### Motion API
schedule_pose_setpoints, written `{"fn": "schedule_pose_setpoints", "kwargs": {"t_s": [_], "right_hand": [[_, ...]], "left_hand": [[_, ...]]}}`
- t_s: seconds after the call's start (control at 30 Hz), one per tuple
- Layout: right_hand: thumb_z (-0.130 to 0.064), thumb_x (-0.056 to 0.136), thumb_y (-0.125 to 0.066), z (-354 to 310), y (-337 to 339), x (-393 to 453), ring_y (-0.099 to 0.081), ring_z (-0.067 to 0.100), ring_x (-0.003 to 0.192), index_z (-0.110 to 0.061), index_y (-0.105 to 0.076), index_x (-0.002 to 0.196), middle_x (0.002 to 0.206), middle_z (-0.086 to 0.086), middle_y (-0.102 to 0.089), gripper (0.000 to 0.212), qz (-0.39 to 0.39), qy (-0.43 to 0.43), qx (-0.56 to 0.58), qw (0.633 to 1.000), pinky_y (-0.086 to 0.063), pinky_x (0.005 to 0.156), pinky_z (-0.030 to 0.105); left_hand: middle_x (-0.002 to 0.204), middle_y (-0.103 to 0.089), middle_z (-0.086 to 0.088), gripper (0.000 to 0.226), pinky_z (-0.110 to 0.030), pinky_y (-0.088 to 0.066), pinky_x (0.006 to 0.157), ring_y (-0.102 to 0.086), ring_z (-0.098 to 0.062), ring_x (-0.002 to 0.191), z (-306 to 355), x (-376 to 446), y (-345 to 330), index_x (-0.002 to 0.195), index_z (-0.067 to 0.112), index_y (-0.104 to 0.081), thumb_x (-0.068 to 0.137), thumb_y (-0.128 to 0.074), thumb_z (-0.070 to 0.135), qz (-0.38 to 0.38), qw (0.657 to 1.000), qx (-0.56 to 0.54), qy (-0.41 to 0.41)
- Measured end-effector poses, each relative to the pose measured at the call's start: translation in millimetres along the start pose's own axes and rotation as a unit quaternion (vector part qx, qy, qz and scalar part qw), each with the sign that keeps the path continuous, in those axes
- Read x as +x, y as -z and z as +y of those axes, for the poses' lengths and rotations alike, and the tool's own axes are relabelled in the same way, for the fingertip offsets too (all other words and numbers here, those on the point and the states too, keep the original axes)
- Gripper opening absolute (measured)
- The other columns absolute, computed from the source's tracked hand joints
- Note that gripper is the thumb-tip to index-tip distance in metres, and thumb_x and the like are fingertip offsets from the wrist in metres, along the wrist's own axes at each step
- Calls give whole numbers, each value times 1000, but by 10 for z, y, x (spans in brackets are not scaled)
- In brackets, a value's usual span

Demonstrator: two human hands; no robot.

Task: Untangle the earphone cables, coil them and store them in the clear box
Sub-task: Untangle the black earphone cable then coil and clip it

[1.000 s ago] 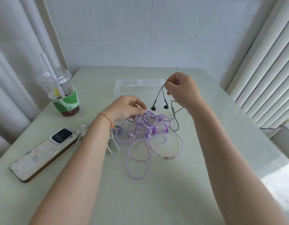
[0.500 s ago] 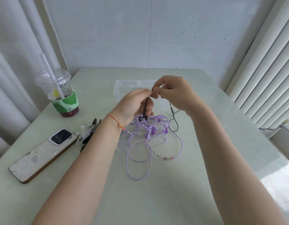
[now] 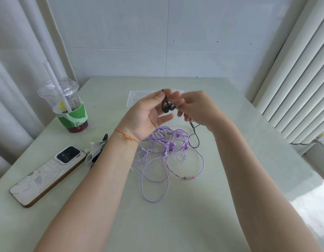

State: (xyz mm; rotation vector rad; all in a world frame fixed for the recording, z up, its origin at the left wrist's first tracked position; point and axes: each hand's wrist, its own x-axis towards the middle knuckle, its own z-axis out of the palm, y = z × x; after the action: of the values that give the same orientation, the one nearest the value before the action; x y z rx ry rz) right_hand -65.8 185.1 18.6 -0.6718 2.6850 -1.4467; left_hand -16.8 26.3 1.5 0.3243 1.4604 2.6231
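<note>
Black earphones pinched by left hand, cup label perhaps "DARE"

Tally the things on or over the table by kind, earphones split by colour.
Black earphones: 1, held in both hands
Purple earphone tangle: 1, sets uncountable
Clear box: 1
Drink cup: 1
Phone: 1
Black-and-white item: 1, unidentifiable
Total: 6

I am now holding the black earbuds up in my left hand, palm turned toward me, after lifting it off the purple cables. My right hand is moving lower, pinching the black cable beside them.
</note>
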Motion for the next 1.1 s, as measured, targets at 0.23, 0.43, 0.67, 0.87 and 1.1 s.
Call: {"fn": "schedule_pose_setpoints", "kwargs": {"t_s": [0.23, 0.43, 0.67, 0.87, 1.1], "right_hand": [[-30, 93, -57, -64, -76, -67, -57, 17, 51, -19, -73, 95, 70, 0, -70, 20, -140, -25, -88, 986, -49, 60, 32], [-35, 95, -53, -112, -57, -113, -51, 19, 41, -25, -70, 100, 75, -2, -74, 21, -168, -12, -108, 980, -48, 53, 31], [-32, 94, -55, -116, -85, -105, -45, 19, 46, -31, -71, 100, 61, -2, -66, 17, -164, 5, -113, 980, -39, 46, 22], [-25, 87, -64, -109, -55, -59, -57, 10, 56, -20, -71, 83, 62, -5, -66, 10, -64, 33, -89, 993, -41, 49, 17], [-23, 87, -64, -70, 13, -11, -42, 13, 47, -18, -68, 80, 56, 2, -49, 9, 54, 58, -25, 997, -34, 44, 19]], "left_hand": [[116, -69, -1, 20, -21, -57, 65, -62, -21, 118, -2, 56, 113, 105, 15, -64, 101, -44, 16, 86, 994, -56, -33], [121, -67, -1, 21, -20, -55, 62, -65, -16, 111, -63, 99, 153, 105, 15, -66, 100, -46, 14, 134, 990, 30, -36], [111, -72, 5, 21, -26, -42, 72, -68, -12, 102, -124, 117, 168, 100, 24, -69, 99, -48, 18, 166, 979, 112, -42], [74, -71, 2, 27, -32, -55, 76, -64, -16, 78, -158, 134, 175, 87, 13, -68, 99, -45, 5, 185, 965, 183, -13], [65, -53, 1, 23, -21, -41, 41, -57, -15, 63, -98, 73, 46, 87, 12, -62, 99, -42, 11, 100, 978, 177, 56]]}}
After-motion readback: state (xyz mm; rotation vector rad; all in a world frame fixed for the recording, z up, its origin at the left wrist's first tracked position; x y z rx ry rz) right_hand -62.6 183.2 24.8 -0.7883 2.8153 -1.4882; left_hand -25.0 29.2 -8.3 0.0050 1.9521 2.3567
